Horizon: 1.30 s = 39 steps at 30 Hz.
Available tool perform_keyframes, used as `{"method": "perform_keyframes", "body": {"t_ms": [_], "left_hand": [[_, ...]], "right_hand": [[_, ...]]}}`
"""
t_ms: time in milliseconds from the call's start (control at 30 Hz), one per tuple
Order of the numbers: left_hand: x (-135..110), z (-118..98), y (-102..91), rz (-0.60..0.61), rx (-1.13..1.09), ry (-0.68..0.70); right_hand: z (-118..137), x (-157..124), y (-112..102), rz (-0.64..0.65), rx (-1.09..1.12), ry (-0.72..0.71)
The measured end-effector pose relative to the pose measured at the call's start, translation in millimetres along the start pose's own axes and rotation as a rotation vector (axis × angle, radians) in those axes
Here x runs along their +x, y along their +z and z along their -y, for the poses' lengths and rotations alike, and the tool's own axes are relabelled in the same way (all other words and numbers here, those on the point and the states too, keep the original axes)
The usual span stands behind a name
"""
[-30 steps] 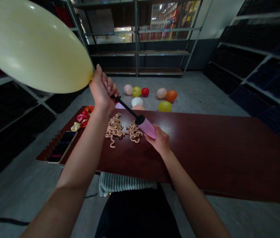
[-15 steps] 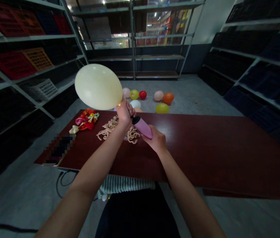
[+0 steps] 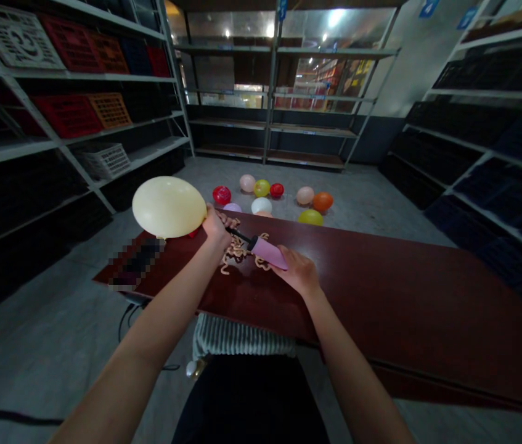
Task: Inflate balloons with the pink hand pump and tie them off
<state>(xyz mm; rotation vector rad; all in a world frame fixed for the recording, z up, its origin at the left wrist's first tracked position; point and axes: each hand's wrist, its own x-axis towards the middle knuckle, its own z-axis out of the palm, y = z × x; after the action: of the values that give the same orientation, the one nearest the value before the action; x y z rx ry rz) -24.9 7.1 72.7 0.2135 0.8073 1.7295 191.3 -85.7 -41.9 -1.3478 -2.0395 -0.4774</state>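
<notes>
A pale yellow balloon (image 3: 168, 206), blown up large, hangs over the left end of the table. My left hand (image 3: 217, 225) is closed round its neck, where it meets the front of a hand balloon pump; the nozzle is hidden by my fingers. The pump's pink barrel (image 3: 269, 251) is gripped by my right hand (image 3: 300, 271). A length of black shaft (image 3: 238, 234) shows between the two hands. Below them, a pile of beige uninflated long balloons (image 3: 235, 250) lies on the dark red table (image 3: 381, 290).
Behind the yellow balloon, red limp balloons (image 3: 193, 234) show in part. A blurred dark flat object (image 3: 138, 262) lies at the table's left end. Several inflated balloons, one orange (image 3: 322, 201), rest on the floor beyond. Shelves with crates (image 3: 108, 110) line the left.
My hands have moved apart, and black shaft now shows between them. The yellow balloon sits lower, in front of the red limp balloons. The camera view has shifted, showing more of the shelves.
</notes>
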Motion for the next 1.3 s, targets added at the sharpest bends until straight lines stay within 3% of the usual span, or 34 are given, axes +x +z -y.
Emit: {"method": "perform_keyframes", "body": {"t_ms": [233,367,500,700,900,1133,1300], "left_hand": [[19,-63,7.4,-0.009,-0.031,0.099],[14,-75,25.1,0.023,0.000,0.166],[17,-58,43.4,0.066,0.027,0.252],[34,-32,71.0,0.144,0.072,0.272],[1,4,95.8,0.203,0.100,0.277],[-44,70,82.5,0.270,0.103,0.126],[-42,67,65.9,0.365,0.118,0.087]], "right_hand": [[2,0,-5,-0.029,-0.001,-0.037],[3,1,-5,-0.048,0.036,-0.009],[-1,0,-3,-0.072,0.078,0.101],[-9,-2,-2,-0.137,0.102,0.242],[-10,0,-1,-0.157,0.121,0.302],[-12,-1,2,-0.112,0.073,0.344],[-11,-2,5,-0.094,0.046,0.282]]}}
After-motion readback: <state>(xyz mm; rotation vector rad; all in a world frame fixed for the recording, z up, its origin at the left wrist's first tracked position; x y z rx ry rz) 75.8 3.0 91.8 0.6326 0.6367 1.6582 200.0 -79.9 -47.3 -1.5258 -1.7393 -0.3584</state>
